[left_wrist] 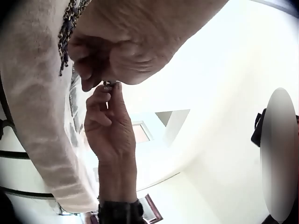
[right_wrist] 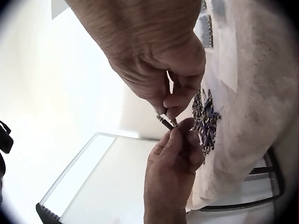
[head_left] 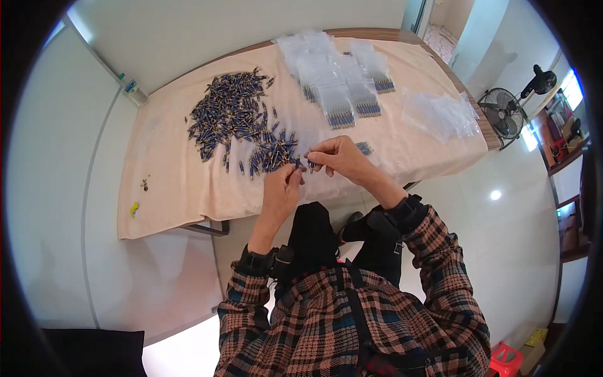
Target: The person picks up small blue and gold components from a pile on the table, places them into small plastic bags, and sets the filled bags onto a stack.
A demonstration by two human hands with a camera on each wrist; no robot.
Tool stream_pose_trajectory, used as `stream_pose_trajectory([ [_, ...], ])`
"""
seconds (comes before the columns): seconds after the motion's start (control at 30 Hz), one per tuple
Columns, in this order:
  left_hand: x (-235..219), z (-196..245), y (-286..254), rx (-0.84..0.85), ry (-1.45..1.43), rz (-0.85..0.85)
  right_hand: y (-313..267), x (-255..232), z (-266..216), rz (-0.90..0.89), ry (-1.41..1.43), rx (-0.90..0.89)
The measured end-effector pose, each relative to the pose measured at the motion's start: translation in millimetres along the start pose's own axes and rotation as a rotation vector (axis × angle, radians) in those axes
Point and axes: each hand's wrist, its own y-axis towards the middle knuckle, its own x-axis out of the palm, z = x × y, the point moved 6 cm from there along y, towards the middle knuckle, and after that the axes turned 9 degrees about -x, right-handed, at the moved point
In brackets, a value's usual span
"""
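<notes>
Plaid sleeves (head_left: 326, 320), mine, fill the bottom of the head view, each running up to a black wristband (head_left: 408, 213). Just above the lower middle of that frame, my left hand (head_left: 281, 190) has its thumb and fingertips curled into a pinch; my right hand (head_left: 344, 158), just beside it towards the right, pinches too, its tips nearly meeting the left's. Between them I grip a slim dark piece (right_wrist: 164, 122) with a metal end, near the centre of the right wrist view. A gold-coloured end (right_wrist: 174, 122) shows right next to it, and I cannot tell which hand carries which.

Just past my left fingers, at mid-frame, a small heap (head_left: 273, 152) of such pieces lies on the pale cloth (head_left: 166, 188). Near my right knuckles sits a flat packet (head_left: 364, 148), partly hidden. A yellow object (head_left: 134, 209) lies at the frame's left. Farther up, left of centre, a large heap (head_left: 229, 110) spreads out; filled clear bags (head_left: 330, 81) overlap at upper centre, loose clear bags (head_left: 440, 113) at upper right. Beyond the table's right end stands a fan (head_left: 502, 110).
</notes>
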Motion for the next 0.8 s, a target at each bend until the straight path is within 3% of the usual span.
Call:
stream_pose_trajectory([
  [0.03, 5.9, -4.9, -0.4, -0.15, -0.168, -0.098, -1.0, 0.3, -0.2, 0.012, 0.009, -0.005],
  [0.17, 17.3, -0.2, -0.3, -0.238, -0.442, -0.246, -5.9, -1.4, -3.0, 0.022, -0.044, -0.002],
  [0.33, 21.7, -0.2, -0.3, -0.27, -0.475, -0.279, -10.3, -1.6, -6.3, 0.021, -0.112, -0.055],
  [0.47, 24.4, -1.7, -1.1, -0.303, -0.464, -0.308, -15.0, -1.9, -4.1, 0.0, -0.096, 0.017],
  [0.6, 23.8, -1.0, -1.9, -0.329, -0.511, -0.322, -19.0, -2.7, -8.9, 0.098, -0.021, -0.061],
  [0.7, 24.2, 1.0, -3.2, -0.344, -0.663, -0.266, -25.7, -12.8, -19.4, 0.32, 0.193, -0.225],
  [0.8, 27.9, 1.6, -3.0, -0.312, -0.706, -0.228, -30.1, -5.3, -12.6, 0.404, 0.291, -0.247],
])
